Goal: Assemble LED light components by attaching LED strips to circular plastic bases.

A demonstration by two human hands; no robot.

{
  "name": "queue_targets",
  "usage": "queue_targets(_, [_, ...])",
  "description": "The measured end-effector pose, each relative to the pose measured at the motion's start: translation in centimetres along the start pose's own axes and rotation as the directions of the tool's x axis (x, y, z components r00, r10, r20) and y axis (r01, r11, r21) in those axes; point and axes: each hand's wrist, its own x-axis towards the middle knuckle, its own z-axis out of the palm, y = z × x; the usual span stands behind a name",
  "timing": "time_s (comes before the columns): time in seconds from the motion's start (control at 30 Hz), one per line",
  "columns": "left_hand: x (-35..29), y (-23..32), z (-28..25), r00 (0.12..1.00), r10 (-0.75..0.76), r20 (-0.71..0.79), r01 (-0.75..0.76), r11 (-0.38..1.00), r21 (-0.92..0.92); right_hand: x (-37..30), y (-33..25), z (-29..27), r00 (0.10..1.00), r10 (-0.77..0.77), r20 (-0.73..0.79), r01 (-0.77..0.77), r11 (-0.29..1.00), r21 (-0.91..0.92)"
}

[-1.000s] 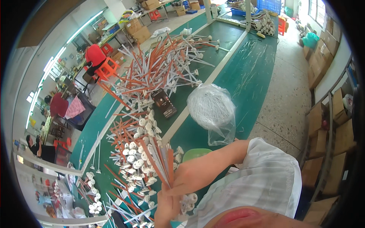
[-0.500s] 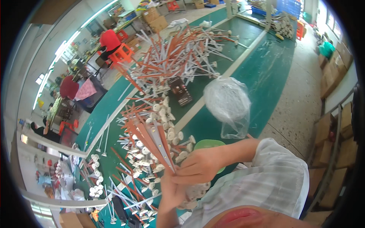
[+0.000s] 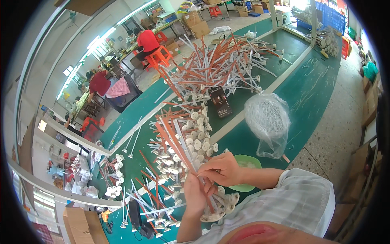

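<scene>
In front of my body my left hand (image 3: 194, 193) is closed round a bundle of long flat strips (image 3: 178, 142), some orange-brown, some white. The strips slant up and away to the left. White round bases (image 3: 222, 205) at their lower ends hang below my hand. My right hand (image 3: 222, 168) is pinched against the front strip, just above the left fingers. What lies between its fingertips is too small to make out. A pale green bowl (image 3: 247, 185) stands beside my right wrist, partly hidden by the forearm.
Many similar strips with round bases lie in a large pile (image 3: 223, 61) on the green table (image 3: 308, 89) and in a nearer heap (image 3: 197, 140). A dark box (image 3: 219, 101) and a clear plastic bag of thin wires (image 3: 267, 116) lie between. Two people sit working at far left.
The view has shifted, so the table's contents appear farther right. My right hand has drawn back slightly from overlapping my left, exposing more of the round bases under the bundle.
</scene>
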Motion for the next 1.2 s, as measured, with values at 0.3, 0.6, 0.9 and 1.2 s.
queue_targets(0.3, [1.0, -3.4, -4.2, 0.889, 0.459, -0.002, -0.328, 0.639, 0.696, -2.0, 1.1, 2.6, 0.987, -0.162, 0.017, 0.16, 0.94, -0.3])
queue_targets(0.6, [-0.2, -2.8, -3.9, 0.967, 0.153, -0.205, -0.036, 0.875, 0.482, -0.4, 3.6, -0.4, 0.93, -0.303, 0.206, 0.356, 0.882, -0.309])
queue_targets(0.9, [0.4, -2.3, -4.2, 0.981, 0.162, -0.105, -0.041, 0.708, 0.705, -1.5, 4.6, 0.1, 0.912, -0.257, 0.321, 0.382, 0.816, -0.433])
queue_targets(1.2, [-0.3, -1.1, -3.6, 0.961, 0.263, 0.086, -0.21, 0.49, 0.846, -2.7, 6.2, 0.6, 0.427, 0.397, 0.812, -0.822, -0.203, 0.532])
